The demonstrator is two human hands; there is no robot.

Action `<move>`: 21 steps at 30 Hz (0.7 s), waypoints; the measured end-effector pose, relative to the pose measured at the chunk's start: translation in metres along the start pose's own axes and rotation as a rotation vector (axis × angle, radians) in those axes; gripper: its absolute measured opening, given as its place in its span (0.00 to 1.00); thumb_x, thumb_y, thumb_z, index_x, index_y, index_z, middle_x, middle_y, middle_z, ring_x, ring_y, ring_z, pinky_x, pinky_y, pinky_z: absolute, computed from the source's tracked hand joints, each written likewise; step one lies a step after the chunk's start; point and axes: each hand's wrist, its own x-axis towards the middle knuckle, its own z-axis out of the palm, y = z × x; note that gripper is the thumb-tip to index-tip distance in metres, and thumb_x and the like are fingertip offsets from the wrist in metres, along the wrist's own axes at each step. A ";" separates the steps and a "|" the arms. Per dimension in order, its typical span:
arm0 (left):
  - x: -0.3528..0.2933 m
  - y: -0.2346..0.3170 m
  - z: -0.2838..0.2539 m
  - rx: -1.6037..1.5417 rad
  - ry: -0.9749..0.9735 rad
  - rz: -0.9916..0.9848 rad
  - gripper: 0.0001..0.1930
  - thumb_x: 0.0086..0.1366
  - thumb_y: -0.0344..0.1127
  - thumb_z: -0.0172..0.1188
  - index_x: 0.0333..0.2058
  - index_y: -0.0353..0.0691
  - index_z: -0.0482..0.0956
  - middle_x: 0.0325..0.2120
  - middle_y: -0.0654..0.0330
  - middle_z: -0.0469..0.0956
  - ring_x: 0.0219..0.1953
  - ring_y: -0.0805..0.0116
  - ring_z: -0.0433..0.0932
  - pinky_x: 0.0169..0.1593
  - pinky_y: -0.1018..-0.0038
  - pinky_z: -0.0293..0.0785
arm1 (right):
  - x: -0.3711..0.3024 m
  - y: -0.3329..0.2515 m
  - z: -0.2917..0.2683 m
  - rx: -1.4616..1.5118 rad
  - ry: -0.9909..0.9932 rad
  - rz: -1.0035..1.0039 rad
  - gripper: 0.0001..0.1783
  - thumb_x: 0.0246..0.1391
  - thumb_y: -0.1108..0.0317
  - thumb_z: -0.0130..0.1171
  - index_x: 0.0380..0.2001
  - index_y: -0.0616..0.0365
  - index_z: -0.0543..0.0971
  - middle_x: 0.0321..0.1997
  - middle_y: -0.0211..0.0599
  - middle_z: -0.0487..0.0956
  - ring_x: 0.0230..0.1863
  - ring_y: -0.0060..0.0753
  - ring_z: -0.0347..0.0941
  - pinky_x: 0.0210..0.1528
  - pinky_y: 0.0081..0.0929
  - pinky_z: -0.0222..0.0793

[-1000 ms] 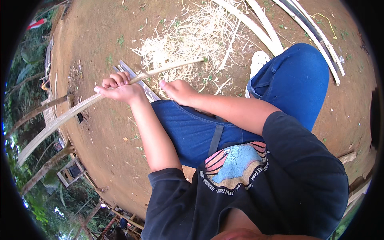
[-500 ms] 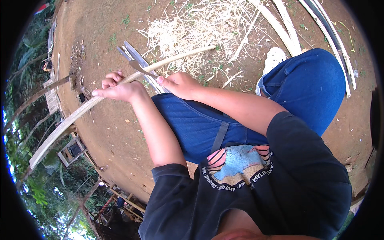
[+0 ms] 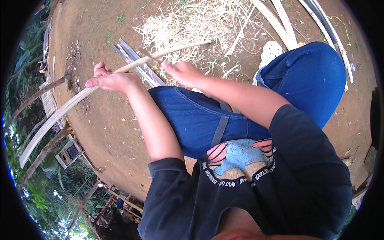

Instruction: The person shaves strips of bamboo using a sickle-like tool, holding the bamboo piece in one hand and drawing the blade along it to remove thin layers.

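Observation:
A long pale strip of split bamboo or wood [image 3: 176,49] runs slantwise in front of me, from the lower left to over the shavings. My left hand [image 3: 114,81] is closed round its middle, palm up, with the thumb lying along the strip. In my right hand [image 3: 185,74] is a knife [image 3: 147,54], its handle mostly covered by my fingers. The blade crosses the strip just right of my left hand and looks blurred; whether it cuts in cannot be made out.
A heap of curly shavings [image 3: 192,22] lies on the dirt ground ahead. Grey slats [image 3: 142,66] rest beside my jeans-clad leg [image 3: 188,116]. Longer pale strips [image 3: 276,24] lie at the far right, near my white shoe [image 3: 271,54]. Trees and a wooden frame [image 3: 70,153] stand at left.
My right hand with the knife has moved away from my left hand, toward the strip's far end. My left hand and the strip have shifted slightly left in the view.

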 end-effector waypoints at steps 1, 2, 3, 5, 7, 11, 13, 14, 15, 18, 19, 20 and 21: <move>-0.001 0.000 0.001 -0.028 -0.006 0.011 0.45 0.65 0.77 0.22 0.28 0.36 0.71 0.28 0.58 0.68 0.36 0.63 0.63 0.49 0.67 0.59 | -0.002 -0.011 0.005 0.039 -0.009 0.002 0.46 0.59 0.23 0.32 0.13 0.55 0.74 0.13 0.32 0.70 0.18 0.32 0.69 0.23 0.34 0.62; -0.001 0.001 0.005 -0.057 -0.012 0.021 0.44 0.66 0.77 0.23 0.26 0.38 0.69 0.25 0.61 0.63 0.33 0.66 0.59 0.46 0.69 0.58 | -0.002 -0.020 0.007 0.014 -0.011 -0.096 0.46 0.60 0.23 0.31 0.13 0.53 0.73 0.13 0.31 0.69 0.17 0.31 0.67 0.23 0.35 0.61; -0.002 0.000 0.006 -0.074 -0.025 0.028 0.42 0.66 0.76 0.24 0.24 0.39 0.68 0.22 0.65 0.59 0.29 0.69 0.55 0.43 0.71 0.58 | -0.005 -0.027 0.004 0.000 -0.019 -0.149 0.46 0.60 0.24 0.31 0.13 0.53 0.73 0.13 0.30 0.69 0.17 0.30 0.67 0.23 0.35 0.61; -0.003 -0.001 0.004 -0.078 -0.015 0.051 0.41 0.67 0.76 0.24 0.24 0.40 0.67 0.20 0.64 0.59 0.31 0.68 0.60 0.51 0.68 0.59 | -0.006 -0.037 0.002 -0.023 -0.045 -0.270 0.45 0.61 0.24 0.31 0.13 0.53 0.73 0.13 0.30 0.69 0.17 0.29 0.66 0.23 0.36 0.62; -0.006 0.006 0.008 -0.095 -0.010 0.065 0.40 0.67 0.75 0.25 0.22 0.42 0.64 0.20 0.64 0.60 0.33 0.67 0.64 0.57 0.65 0.59 | 0.005 0.012 -0.010 0.050 -0.006 0.065 0.43 0.63 0.28 0.33 0.12 0.53 0.72 0.12 0.32 0.70 0.14 0.29 0.65 0.22 0.37 0.63; -0.005 0.001 0.006 -0.129 0.045 -0.034 0.40 0.65 0.77 0.24 0.23 0.44 0.66 0.26 0.58 0.71 0.39 0.62 0.68 0.56 0.61 0.58 | 0.009 0.019 -0.015 0.004 0.035 0.019 0.44 0.62 0.26 0.32 0.14 0.54 0.74 0.12 0.33 0.70 0.15 0.29 0.66 0.22 0.35 0.63; -0.001 0.000 0.001 -0.153 -0.024 0.001 0.38 0.65 0.77 0.22 0.20 0.46 0.59 0.30 0.56 0.71 0.43 0.60 0.69 0.67 0.50 0.47 | 0.003 0.000 -0.002 0.023 0.042 -0.027 0.45 0.61 0.25 0.32 0.14 0.54 0.74 0.12 0.33 0.69 0.16 0.29 0.68 0.22 0.35 0.63; -0.005 0.005 0.004 -0.140 -0.025 -0.009 0.38 0.65 0.77 0.23 0.20 0.46 0.58 0.30 0.56 0.71 0.43 0.59 0.68 0.66 0.50 0.48 | -0.001 -0.012 0.005 0.020 0.063 -0.119 0.45 0.60 0.24 0.31 0.14 0.54 0.74 0.12 0.33 0.69 0.16 0.29 0.68 0.22 0.35 0.63; -0.010 0.008 0.000 -0.106 -0.030 -0.027 0.38 0.66 0.76 0.24 0.20 0.46 0.58 0.31 0.56 0.71 0.42 0.59 0.68 0.66 0.51 0.49 | -0.009 -0.020 0.011 0.031 0.073 -0.194 0.46 0.60 0.23 0.31 0.14 0.54 0.74 0.12 0.33 0.69 0.17 0.29 0.68 0.22 0.35 0.63; -0.010 0.003 0.002 -0.104 -0.058 0.035 0.37 0.66 0.75 0.25 0.20 0.46 0.58 0.25 0.58 0.69 0.39 0.61 0.69 0.65 0.52 0.51 | -0.001 -0.011 -0.002 -0.049 0.027 -0.081 0.45 0.59 0.23 0.32 0.13 0.54 0.72 0.13 0.35 0.72 0.18 0.29 0.70 0.20 0.34 0.64; -0.010 0.010 0.006 -0.098 -0.065 0.058 0.37 0.67 0.75 0.25 0.20 0.47 0.58 0.24 0.58 0.69 0.39 0.61 0.69 0.65 0.52 0.51 | 0.005 0.020 -0.011 -0.020 0.095 0.075 0.46 0.59 0.22 0.32 0.13 0.54 0.72 0.13 0.35 0.72 0.18 0.29 0.71 0.20 0.34 0.64; -0.015 0.006 0.005 -0.158 -0.023 0.043 0.36 0.66 0.75 0.24 0.20 0.47 0.58 0.24 0.60 0.69 0.39 0.61 0.69 0.66 0.50 0.50 | 0.008 0.044 -0.031 -0.202 0.079 -0.072 0.45 0.59 0.23 0.33 0.12 0.53 0.72 0.12 0.34 0.71 0.15 0.28 0.69 0.20 0.33 0.64; -0.011 0.006 0.009 -0.162 -0.023 0.045 0.36 0.66 0.75 0.24 0.20 0.47 0.57 0.24 0.60 0.69 0.39 0.61 0.69 0.66 0.50 0.50 | 0.015 0.036 -0.036 -0.170 0.096 -0.055 0.45 0.59 0.23 0.34 0.12 0.53 0.72 0.12 0.33 0.71 0.15 0.28 0.68 0.20 0.34 0.64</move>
